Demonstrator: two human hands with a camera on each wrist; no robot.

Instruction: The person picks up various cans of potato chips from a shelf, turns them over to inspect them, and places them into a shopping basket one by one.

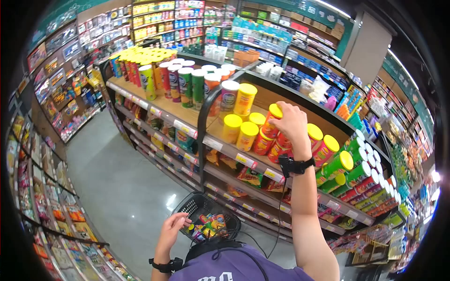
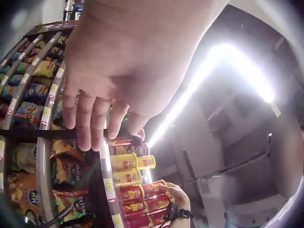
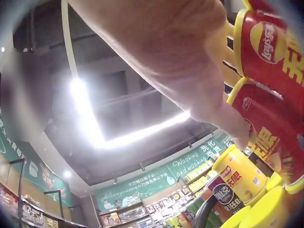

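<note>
My right hand (image 1: pixel 291 122) reaches over the top shelf and grips a red chip canister (image 1: pixel 269 126) with a yellow lid, close to its top. In the right wrist view, a thumb lies against the red canister (image 3: pixel 270 121), beside another red Lay's canister (image 3: pixel 270 42). Yellow canisters (image 1: pixel 247 136) stand left of the held one, more red ones (image 1: pixel 277 152) below it. My left hand (image 1: pixel 172 230) is low, fingers loosely extended and holding nothing, at the near-left rim of a black basket (image 1: pixel 183 206). Colourful snack packages (image 1: pixel 213 225) lie in the basket.
Green canisters (image 1: pixel 335 167) lean at the right of the shelf. A black curved divider (image 1: pixel 204 112) separates purple and green canisters on the left. Bagged snacks (image 1: pixel 249 176) fill the lower shelves. Another stocked shelf (image 1: pixel 61 210) lines the left of the aisle floor (image 1: pixel 117 159).
</note>
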